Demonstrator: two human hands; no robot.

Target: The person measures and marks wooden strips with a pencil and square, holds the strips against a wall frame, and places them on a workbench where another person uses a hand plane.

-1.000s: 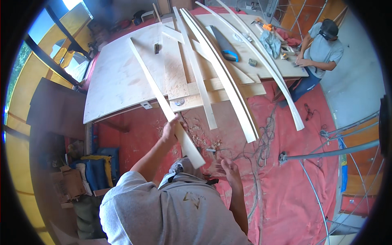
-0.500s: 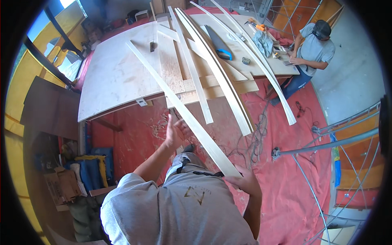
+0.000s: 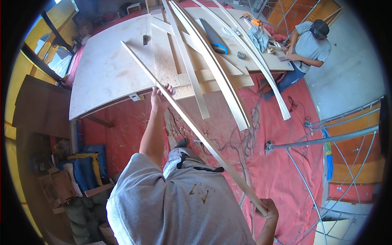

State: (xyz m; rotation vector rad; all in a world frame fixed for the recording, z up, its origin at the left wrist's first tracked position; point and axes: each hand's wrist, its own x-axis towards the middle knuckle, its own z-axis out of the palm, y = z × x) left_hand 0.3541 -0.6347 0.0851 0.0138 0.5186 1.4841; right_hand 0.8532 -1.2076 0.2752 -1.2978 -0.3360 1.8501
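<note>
A long, pale wooden strip (image 3: 196, 131) runs slantwise from above the table down to my right side, its narrow edge showing. Around its middle part, near the table's front edge, my left hand (image 3: 160, 98) is closed with the fingertips out on the far side. My right hand (image 3: 268, 209) grips the near end, low beside my body. Several similar wooden strips (image 3: 188, 67) lie on the table (image 3: 107, 61), their ends jutting past its front edge.
A handsaw (image 3: 215, 41) with a blue handle and a tape measure (image 3: 241, 55) lie on the table. At the right, a co-worker (image 3: 312, 45) handles a small block. Metal scaffold tubes (image 3: 322, 139) stand on my right. Cables (image 3: 249, 141) cross the red floor sheet (image 3: 286, 163).
My left hand has gone from open beside the strip to closed around it. My right hand has moved lower and right with its end. The strip has turned from its broad face toward its edge.
</note>
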